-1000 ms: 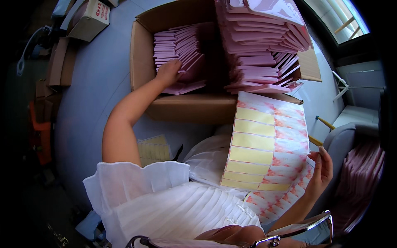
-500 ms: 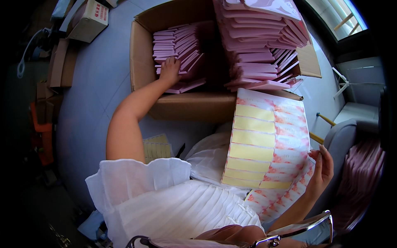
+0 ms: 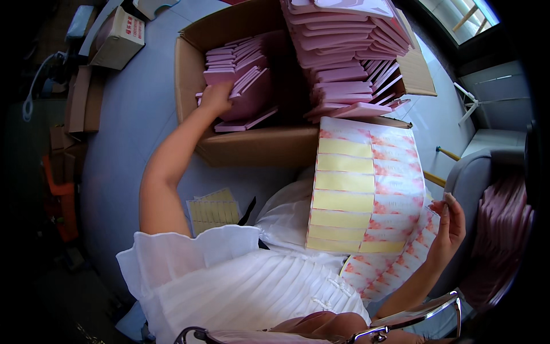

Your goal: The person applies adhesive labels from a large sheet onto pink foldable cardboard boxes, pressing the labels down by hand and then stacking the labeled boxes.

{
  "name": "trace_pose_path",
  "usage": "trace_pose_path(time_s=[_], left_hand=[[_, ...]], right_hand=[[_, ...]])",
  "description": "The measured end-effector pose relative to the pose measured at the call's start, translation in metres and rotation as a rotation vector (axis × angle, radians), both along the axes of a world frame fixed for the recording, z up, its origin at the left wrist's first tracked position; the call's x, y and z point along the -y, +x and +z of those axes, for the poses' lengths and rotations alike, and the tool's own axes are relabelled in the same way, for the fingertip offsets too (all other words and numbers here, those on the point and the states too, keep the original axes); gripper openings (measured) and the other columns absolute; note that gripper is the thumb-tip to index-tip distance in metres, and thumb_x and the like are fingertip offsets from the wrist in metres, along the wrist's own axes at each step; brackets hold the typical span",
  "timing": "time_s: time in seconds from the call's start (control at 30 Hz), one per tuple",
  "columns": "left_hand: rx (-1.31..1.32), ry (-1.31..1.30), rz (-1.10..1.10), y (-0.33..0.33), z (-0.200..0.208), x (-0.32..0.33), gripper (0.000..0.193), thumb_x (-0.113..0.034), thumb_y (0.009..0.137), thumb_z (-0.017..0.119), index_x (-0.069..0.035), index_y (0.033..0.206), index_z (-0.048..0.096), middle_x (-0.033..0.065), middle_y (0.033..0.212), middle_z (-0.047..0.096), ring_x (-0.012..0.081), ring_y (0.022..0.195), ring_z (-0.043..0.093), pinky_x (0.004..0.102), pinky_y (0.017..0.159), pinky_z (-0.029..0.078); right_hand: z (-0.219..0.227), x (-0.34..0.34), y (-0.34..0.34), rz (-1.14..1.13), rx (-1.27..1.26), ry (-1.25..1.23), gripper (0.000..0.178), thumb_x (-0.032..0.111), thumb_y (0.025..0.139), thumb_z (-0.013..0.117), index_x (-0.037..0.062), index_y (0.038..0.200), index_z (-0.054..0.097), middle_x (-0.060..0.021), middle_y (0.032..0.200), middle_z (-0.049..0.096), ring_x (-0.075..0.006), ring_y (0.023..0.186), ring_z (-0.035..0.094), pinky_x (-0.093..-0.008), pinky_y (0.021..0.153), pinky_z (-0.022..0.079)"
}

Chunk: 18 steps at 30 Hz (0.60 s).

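Note:
My left hand (image 3: 216, 98) reaches into a cardboard box (image 3: 258, 146), closed on pink flat packs (image 3: 220, 75) in its left row; its fingertips are partly hidden among them. One more pink pack (image 3: 246, 121) lies tilted at the near end of that row. A sheet of stickers (image 3: 395, 189), white with red print and bare yellow backing where stickers have come off, leans over my lap against the box. At its right edge is my right hand (image 3: 450, 221), thumb and fingers pinched together. What sits in that pinch is too small to make out.
A tall pile of pink packs (image 3: 338, 46) fills the box's right side. More pink packs (image 3: 501, 229) rest on a grey chair (image 3: 472, 172) at right. Used yellow backing sheets (image 3: 215, 212) lie on the floor at left of my lap. Cartons (image 3: 117, 40) stand far left.
My left hand has moved slightly left and down among the packs, and a gap has opened in the row. My right hand remains by the sheet's edge. The view has shifted a little.

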<state>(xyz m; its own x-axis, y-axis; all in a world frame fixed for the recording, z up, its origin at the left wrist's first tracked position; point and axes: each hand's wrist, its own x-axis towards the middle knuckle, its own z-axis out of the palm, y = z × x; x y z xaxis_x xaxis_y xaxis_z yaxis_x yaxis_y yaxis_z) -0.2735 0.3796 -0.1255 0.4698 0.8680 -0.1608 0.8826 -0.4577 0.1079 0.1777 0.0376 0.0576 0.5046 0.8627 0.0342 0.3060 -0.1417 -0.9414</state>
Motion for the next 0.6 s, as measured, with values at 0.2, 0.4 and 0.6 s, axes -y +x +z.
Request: trace_pose_path(time_s=[0.2, 0.4, 0.6], left_hand=[[0.178, 0.299, -0.068, 0.002, 0.133, 0.046, 0.045, -0.015, 0.070, 0.073, -0.006, 0.111, 0.056, 0.0121, 0.101, 0.062, 0.0314, 0.094, 0.059, 0.0419, 0.083, 0.043], [0.160, 0.528, -0.471, 0.051, 0.321, 0.137, 0.047, 0.000, 0.071, 0.066, 0.002, 0.116, 0.055, 0.0139, 0.096, 0.060, 0.0300, 0.087, 0.057, 0.0371, 0.076, 0.043], [0.587, 0.221, -0.741, 0.136, 0.364, 0.184, 0.052, -0.004, 0.059, 0.066, 0.006, 0.110, 0.061, 0.0131, 0.083, 0.058, 0.0247, 0.074, 0.054, 0.0312, 0.066, 0.041]], right_hand=[[0.002, -0.008, -0.013, 0.094, -0.025, 0.105, 0.030, 0.000, 0.092, 0.051, -0.0036, 0.121, 0.053, -0.0111, 0.096, 0.066, -0.0167, 0.088, 0.064, -0.0307, 0.084, 0.050], [0.027, -0.045, -0.054, 0.313, 0.294, 0.247, 0.092, 0.002, 0.074, 0.070, 0.0018, 0.146, 0.012, -0.0219, 0.128, 0.050, -0.0314, 0.121, 0.049, -0.0416, 0.103, 0.035], [0.053, -0.025, -0.065, 0.382, 0.251, 0.551, 0.111, 0.023, 0.060, 0.085, -0.0003, 0.144, 0.017, -0.0222, 0.132, 0.046, -0.0336, 0.116, 0.052, -0.0446, 0.103, 0.034]])
